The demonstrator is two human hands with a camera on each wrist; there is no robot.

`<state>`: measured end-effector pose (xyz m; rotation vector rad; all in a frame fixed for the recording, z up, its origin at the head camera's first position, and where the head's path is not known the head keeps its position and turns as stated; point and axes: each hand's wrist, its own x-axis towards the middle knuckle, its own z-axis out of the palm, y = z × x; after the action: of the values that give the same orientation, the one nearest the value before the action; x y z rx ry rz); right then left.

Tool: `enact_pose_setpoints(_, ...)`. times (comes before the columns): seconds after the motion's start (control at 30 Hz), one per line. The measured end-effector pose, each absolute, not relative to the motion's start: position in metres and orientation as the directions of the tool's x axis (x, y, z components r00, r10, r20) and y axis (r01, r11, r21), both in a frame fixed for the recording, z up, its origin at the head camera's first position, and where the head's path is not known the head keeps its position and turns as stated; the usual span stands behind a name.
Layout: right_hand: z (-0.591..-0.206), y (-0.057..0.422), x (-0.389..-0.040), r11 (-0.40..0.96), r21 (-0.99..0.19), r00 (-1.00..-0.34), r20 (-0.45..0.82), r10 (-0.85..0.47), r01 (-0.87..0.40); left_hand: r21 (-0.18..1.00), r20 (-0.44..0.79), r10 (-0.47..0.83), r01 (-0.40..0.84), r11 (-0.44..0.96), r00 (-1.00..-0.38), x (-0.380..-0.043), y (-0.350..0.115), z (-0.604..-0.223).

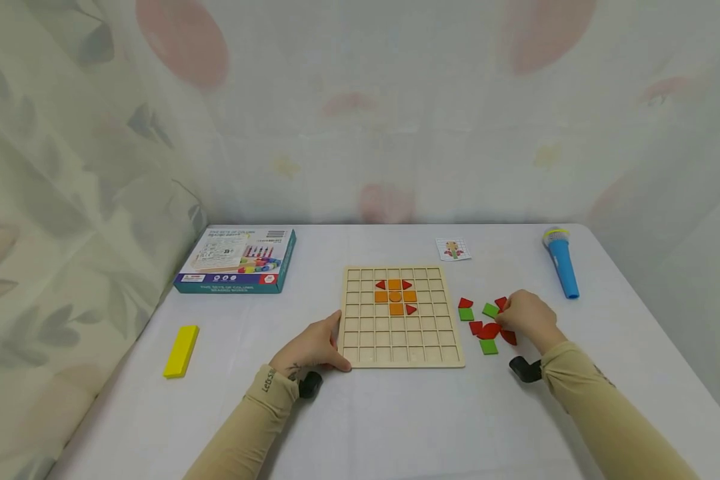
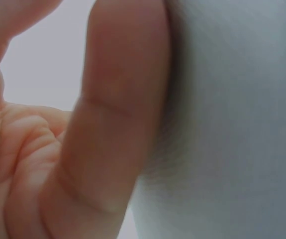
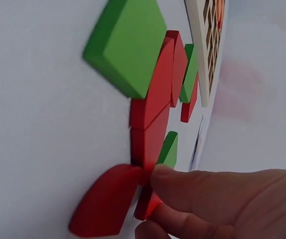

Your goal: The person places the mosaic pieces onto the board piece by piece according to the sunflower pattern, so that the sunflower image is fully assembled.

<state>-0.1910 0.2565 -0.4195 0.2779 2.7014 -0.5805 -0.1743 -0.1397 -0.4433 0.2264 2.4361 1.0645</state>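
Note:
A wooden grid board (image 1: pixel 366 340) lies in the middle of the table, with orange squares, an orange round piece and red triangles set in its upper cells. My left hand (image 1: pixel 313 343) rests against the board's lower left corner, thumb at the near corner and fingers along the left side. The left wrist view shows its thumb (image 2: pixel 113 99) extended, the board's edge out of sight. Right of the board, my right hand (image 1: pixel 528 319) pinches a flat red piece (image 3: pixel 145 203) between thumb and fingers. Around it lie a red quarter-round piece (image 3: pixel 108 201) and green squares (image 3: pixel 133 50).
A small pattern card (image 1: pixel 453 249) lies behind the board. At the far right is a blue toy microphone (image 1: pixel 563 267). A boxed bead set (image 1: pixel 234 261) and a yellow block (image 1: pixel 181 351) are on the left. Curtains stand behind the table.

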Motion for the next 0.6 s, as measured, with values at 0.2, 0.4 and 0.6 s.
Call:
enact_pose_setpoints(0.2,-0.418,0.254,-0.191,0.891,-0.366,-0.916,-0.384,0.119,0.269,0.727,-0.366,0.314,-0.059,0.684,-0.876,-0.173,-0.139,-0.442)
enact_pose_setpoints(0.4,-0.415,0.252,-0.191,0.891,-0.387,-0.919,-0.386,0.076,0.236,0.731,-0.38,0.3,-0.085,0.677,-0.875,-0.173,-0.138,-0.442)
enact_pose_setpoints(0.6,-0.407,0.247,-0.198,0.881,-0.446,-0.947,-0.321,0.009,0.16,0.739,-0.369,0.302,-0.08,0.669,-0.879,-0.173,-0.138,-0.442)
